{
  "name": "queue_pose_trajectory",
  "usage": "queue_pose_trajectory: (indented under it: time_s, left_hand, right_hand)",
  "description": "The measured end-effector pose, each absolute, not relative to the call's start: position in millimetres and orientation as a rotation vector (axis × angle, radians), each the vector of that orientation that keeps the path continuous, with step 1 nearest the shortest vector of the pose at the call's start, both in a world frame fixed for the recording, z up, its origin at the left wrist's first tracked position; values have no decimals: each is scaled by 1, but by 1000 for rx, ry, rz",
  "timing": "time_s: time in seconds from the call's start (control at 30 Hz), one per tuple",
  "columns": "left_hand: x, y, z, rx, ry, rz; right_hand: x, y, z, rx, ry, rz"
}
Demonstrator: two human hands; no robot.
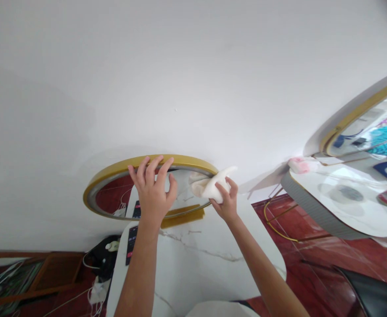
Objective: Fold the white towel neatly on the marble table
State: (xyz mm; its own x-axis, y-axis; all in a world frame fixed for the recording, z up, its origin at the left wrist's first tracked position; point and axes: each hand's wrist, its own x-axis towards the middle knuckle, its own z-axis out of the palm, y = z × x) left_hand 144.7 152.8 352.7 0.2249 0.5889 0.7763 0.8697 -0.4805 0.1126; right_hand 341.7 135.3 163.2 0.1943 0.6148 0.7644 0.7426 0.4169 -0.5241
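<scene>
A round mirror with a gold frame stands against the white wall at the back of a white marble table. My left hand rests on the mirror's top rim, fingers spread over the frame. My right hand is closed on a crumpled white cloth and presses it against the right side of the mirror glass. The cloth's reflection shows in the glass beside it.
A dark phone lies on the table's left edge. Cables and a power strip sit on the red floor at left. A second white table with another gold-framed mirror stands at right, and a black seat at lower right.
</scene>
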Motion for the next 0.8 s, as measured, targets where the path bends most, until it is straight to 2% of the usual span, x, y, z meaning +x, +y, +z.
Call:
queue_pose_trajectory:
  time_s: [0.1,0.17,0.27,0.37,0.4,0.43,0.47,0.57,0.8]
  left_hand:
    - [142,145,347,-2183,-1329,-1165]
    - [141,137,326,-2201,-1310,-1271]
    - [147,126,262,-2402,-1400,-1578]
    - [160,121,176,-2465,-2061,-2097]
    - [164,121,148,-2225,-2437,-2368]
    - [167,122,122,-1725,-2856,-2696]
    - [168,125,100,-897,-3188,-2981]
    - [160,136,55,-201,-3386,-3018]
    - [124,163,28,359,-3304,-3108]
  right_hand:
    - [343,133,154,-1297,-1448,-118]
    - [345,129,147,-1311,-1437,-94]
    - [347,123,138,-1326,-1454,-41]
    - [347,118,130,-1359,-1452,22]
    - [346,117,128,-1372,-1437,40]
    - [345,116,125,-1386,-1416,59]
    - [343,116,122,-1401,-1393,80]
    - [337,114,112,-1448,-1326,160]
    - [315,111,70,-1542,-1188,335]
